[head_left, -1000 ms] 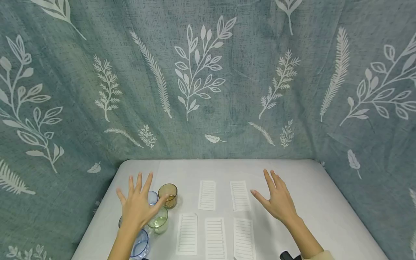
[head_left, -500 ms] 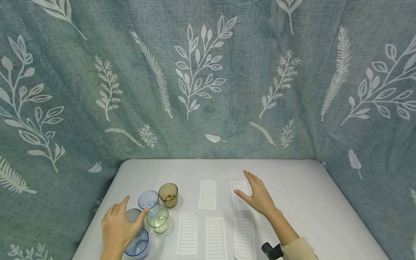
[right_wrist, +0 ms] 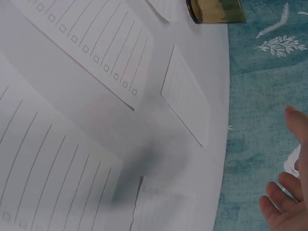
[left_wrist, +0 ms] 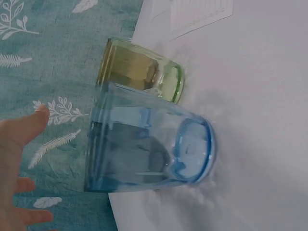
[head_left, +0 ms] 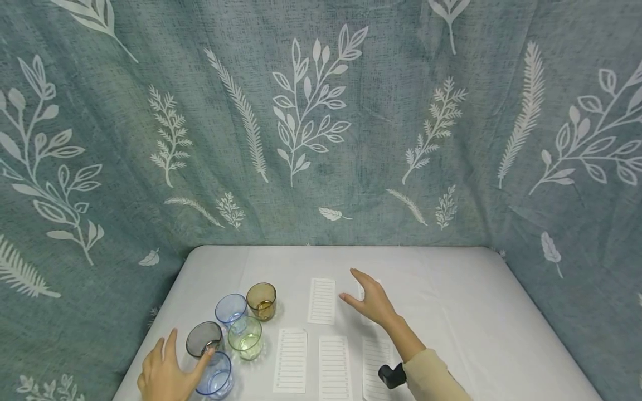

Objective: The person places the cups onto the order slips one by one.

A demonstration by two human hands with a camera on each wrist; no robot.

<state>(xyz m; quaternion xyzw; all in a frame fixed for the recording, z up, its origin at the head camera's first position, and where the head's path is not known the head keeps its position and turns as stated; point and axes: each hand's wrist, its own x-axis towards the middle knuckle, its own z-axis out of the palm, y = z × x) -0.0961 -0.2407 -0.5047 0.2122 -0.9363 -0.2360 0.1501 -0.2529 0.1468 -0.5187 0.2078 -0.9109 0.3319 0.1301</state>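
Observation:
My left hand [head_left: 168, 370] hovers with spread fingers at the left of a group of glass tumblers, its thumb overlapping the near blue tumbler [head_left: 215, 376] in the head view. Behind that one stand a grey tumbler [head_left: 204, 338], a green tumbler [head_left: 246, 338], a farther blue tumbler [head_left: 231, 309] and an amber tumbler [head_left: 262, 301]. In the left wrist view the near blue tumbler [left_wrist: 149, 144] stands apart from the thumb [left_wrist: 31, 126]. My right hand [head_left: 371, 301], thumb and fingers apart and holding nothing, is above the back right lined paper sheet [head_left: 368, 322], partly hiding it.
Several lined paper sheets lie on the white table [head_left: 451, 289]: one at the back [head_left: 321, 301] and a front row with a left sheet [head_left: 290, 361], a middle sheet [head_left: 335, 367] and a right sheet [head_left: 376, 356]. A patterned curtain [head_left: 321, 122] rises behind the table.
My left hand has drawn back from above the tumblers toward the near left, uncovering them. My right hand has moved left, over the sheets. The tumblers and sheets stay put.

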